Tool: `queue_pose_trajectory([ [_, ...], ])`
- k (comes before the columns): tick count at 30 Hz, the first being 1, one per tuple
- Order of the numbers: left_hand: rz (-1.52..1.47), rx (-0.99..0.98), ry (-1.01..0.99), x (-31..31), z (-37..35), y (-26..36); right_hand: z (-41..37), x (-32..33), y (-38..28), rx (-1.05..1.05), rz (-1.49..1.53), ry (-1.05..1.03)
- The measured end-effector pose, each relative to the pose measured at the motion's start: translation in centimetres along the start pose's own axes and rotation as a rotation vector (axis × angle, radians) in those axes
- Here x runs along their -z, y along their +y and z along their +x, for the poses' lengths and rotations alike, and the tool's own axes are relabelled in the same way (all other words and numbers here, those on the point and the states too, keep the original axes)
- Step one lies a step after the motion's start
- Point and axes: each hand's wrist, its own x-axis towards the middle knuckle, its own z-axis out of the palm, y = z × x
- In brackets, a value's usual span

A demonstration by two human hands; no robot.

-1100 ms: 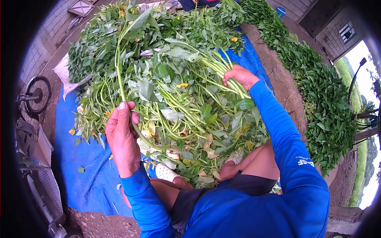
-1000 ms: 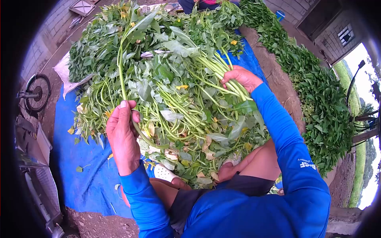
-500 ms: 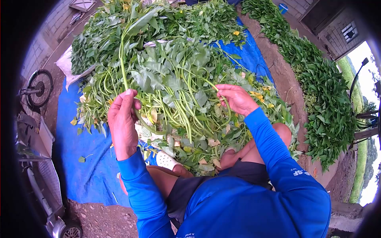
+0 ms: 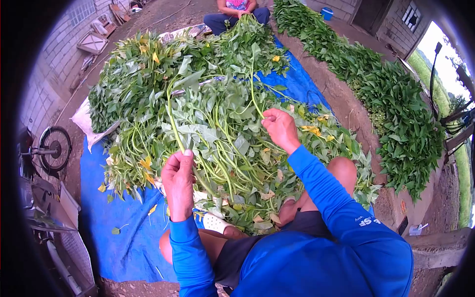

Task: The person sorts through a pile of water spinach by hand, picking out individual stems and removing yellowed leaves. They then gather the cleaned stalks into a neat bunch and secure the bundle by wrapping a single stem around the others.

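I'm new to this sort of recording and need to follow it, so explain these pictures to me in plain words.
No machine is at work here: a seated person in blue sleeves uses two bare hands. Every picture comes from one camera on that person's head, looking forward and down, so the edges look round and dark.

On the ground lies a blue sheet, mostly covered by a big heap of leafy green stems, with some yellow leaves among them. The left hand holds one long stem between thumb and fingers. The right hand holds another, thinner stem.

At the top, a second person sits by the heap. To the right runs a long row of greenery; at the left edge is a wheel.
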Motion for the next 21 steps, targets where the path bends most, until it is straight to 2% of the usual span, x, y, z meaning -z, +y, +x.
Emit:
queue_pose_trajectory([
  [2, 0.022, -0.006, -0.008, -1.1, -0.1, -0.7, 0.4, -0.7, -0.7, 0.173, -0.229, 0.139],
  [5, -0.040, 0.024, -0.086, -3.6, -0.2, -2.9, -1.5, -2.2, -4.2, 0.204, -0.132, 0.077],
  [6, -0.041, 0.043, -0.097, -4.7, -0.3, -3.6, -2.9, -2.4, -5.9, 0.164, -0.022, -0.104],
  [8, -0.089, 0.077, -0.117, -6.0, 0.2, -5.8, -6.1, -5.5, -7.1, -0.020, 0.446, -0.379],
  [11, -0.142, 0.087, -0.149, -4.8, 1.2, -7.7, -8.5, -7.0, -6.8, -0.061, 0.586, -0.458],
  [14, -0.261, 0.156, -0.162, -4.8, 0.9, -7.5, -10.2, -8.0, -6.5, -0.045, 0.628, -0.368],
  [15, -0.333, 0.207, -0.167, -5.1, 0.5, -7.0, -10.9, -8.1, -6.8, 0.059, 0.596, -0.276],
  [16, -0.407, 0.255, -0.170, -5.2, 0.2, -6.7, -11.4, -7.7, -6.9, 0.105, 0.564, -0.279],
  [17, -0.489, 0.224, -0.232, -3.9, 1.3, -9.1, -11.9, -7.3, -7.2, 0.157, 0.535, -0.285],
  [18, -0.543, 0.188, -0.208, -3.7, 1.7, -9.2, -12.3, -6.7, -8.0, 0.212, 0.508, -0.293],
  [19, -0.533, 0.185, -0.222, -2.7, 2.1, -8.9, -12.9, -5.8, -9.1, 0.242, 0.601, -0.303],
  [21, -0.544, 0.251, -0.275, -1.4, 2.1, -6.7, -13.2, -3.3, -8.4, 0.348, 0.473, -0.334],
])
